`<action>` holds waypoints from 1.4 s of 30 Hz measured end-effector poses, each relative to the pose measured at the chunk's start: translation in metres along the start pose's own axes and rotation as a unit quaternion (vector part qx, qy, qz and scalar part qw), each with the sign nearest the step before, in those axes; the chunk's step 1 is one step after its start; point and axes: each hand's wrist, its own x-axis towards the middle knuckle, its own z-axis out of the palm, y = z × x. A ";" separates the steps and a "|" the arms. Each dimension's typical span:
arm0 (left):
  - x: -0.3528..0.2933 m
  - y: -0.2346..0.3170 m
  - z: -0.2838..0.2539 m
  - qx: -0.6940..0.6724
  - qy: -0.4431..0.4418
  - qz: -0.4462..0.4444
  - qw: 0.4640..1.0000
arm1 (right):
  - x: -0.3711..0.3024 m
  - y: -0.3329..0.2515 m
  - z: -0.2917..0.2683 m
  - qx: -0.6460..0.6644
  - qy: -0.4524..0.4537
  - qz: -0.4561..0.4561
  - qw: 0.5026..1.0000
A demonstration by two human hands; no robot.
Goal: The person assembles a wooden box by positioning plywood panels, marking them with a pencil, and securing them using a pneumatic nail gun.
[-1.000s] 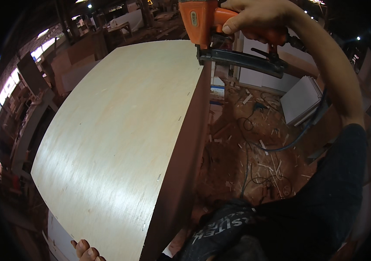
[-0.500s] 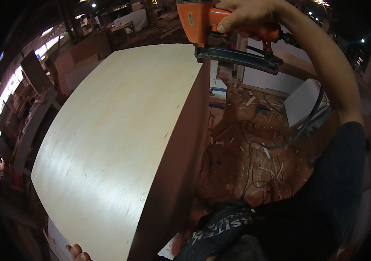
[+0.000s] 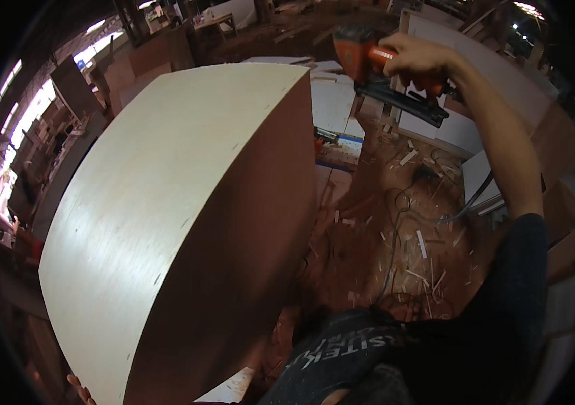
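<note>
A large wooden box (image 3: 233,229) with a pale plywood panel (image 3: 146,182) on top stands in front of me. Short dark fastener marks run along the panel's right edge. My right hand (image 3: 419,61) is closed round the handle of an orange and black pneumatic nail gun (image 3: 351,57). The gun is off to the right of the box's far corner, apart from the panel. At the near left edge of the panel, the fingertips of my left hand (image 3: 79,390) curl against the box; the rest of that hand is hidden.
An air hose (image 3: 466,212) hangs from the gun toward the floor (image 3: 395,250), where wood scraps lie scattered. White boards (image 3: 334,104) and a tool (image 3: 326,135) lie beyond the box. More panels (image 3: 483,182) lean at the right, and a workbench (image 3: 216,23) stands far back.
The nail gun has left the panel's far corner, moving right with my right hand. The box sits further left in view, showing more of its brown side. My left hand stays at the near edge.
</note>
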 end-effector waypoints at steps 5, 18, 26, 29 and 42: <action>-0.010 0.010 0.013 0.064 0.023 -0.044 0.997 | 0.062 0.054 0.078 -0.150 -0.069 0.002 0.986; -0.040 0.028 0.034 0.222 0.180 -0.268 0.920 | 0.256 0.192 0.188 -0.233 -0.003 -0.068 0.970; -0.093 0.180 0.046 0.214 0.437 -0.375 0.789 | 0.441 0.313 0.241 -0.196 0.032 -0.124 0.972; -0.133 0.256 0.133 0.201 0.508 -0.407 0.732 | 0.472 0.351 0.265 -0.260 0.054 -0.135 0.955; -0.182 0.286 0.503 0.291 0.188 -0.668 0.658 | 0.423 0.274 0.323 -0.175 -0.082 -0.152 0.969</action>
